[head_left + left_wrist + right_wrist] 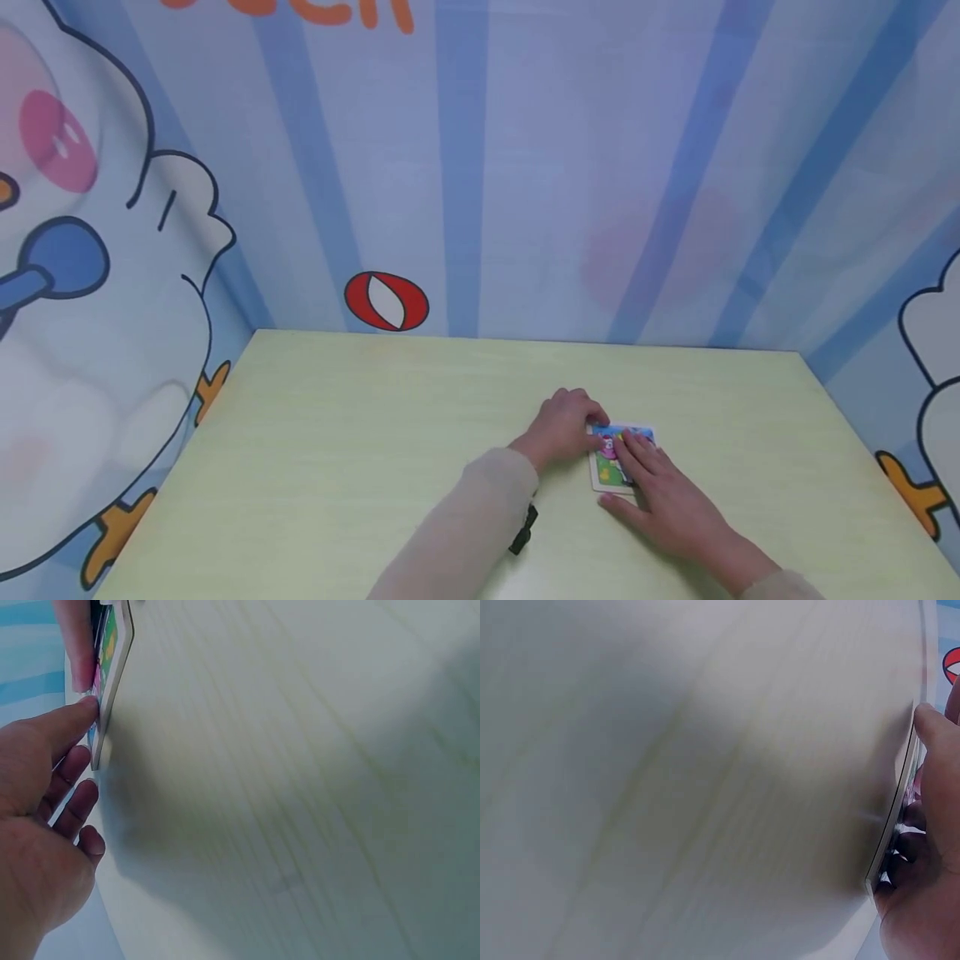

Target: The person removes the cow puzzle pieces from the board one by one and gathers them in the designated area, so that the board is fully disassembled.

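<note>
A small flat picture board [611,471] with a bright cartoon print and a pale border lies on the table. Around its upper left corner my left hand [564,427] bends its thumb and forefinger, gripping it there. From the right, my right hand [671,504] lies across the board with fingers stretched over the print, its thumb by the near edge. In the left wrist view the board [112,667] appears nearly edge-on, with my left hand [41,802] at its corner. The right wrist view shows the board's thin edge [892,817] beside my right hand [930,817]. Fingers cover the board's right part.
The pale yellow-green table [360,433] extends around both hands. Behind it hangs a blue striped backdrop [525,167] with cartoon figures and a red-and-white ball print [386,301]. A black clip-like piece [523,529] shows at the left sleeve.
</note>
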The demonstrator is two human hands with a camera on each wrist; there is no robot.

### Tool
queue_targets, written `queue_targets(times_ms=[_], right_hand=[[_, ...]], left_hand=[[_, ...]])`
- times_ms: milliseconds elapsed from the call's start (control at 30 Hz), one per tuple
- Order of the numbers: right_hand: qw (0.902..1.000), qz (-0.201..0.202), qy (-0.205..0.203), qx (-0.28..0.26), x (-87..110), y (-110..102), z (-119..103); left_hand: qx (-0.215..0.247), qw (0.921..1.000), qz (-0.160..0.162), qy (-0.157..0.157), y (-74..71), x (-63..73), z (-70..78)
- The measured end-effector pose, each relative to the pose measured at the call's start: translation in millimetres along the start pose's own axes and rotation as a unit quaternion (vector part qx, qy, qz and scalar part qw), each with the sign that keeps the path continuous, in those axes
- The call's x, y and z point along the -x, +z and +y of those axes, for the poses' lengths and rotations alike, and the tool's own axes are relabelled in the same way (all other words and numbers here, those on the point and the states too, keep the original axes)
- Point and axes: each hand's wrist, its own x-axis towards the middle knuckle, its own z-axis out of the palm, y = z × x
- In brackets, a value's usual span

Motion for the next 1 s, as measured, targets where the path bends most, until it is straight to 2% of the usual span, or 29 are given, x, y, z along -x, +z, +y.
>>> queue_targets(times_ms=[667,1000], right_hand=[[1.0000,0.007,-0.004,-0.001,-0.4,3,-1],[0.9998,-0.012,0.013,-0.014,-0.8,0,-1]], left_hand=[[-0.009,0.9995,0.003,-0.031,-0.6,5.0,8.7],[-0.015,0.9985,0.004,-0.051,-2.5,5.6,14.6]])
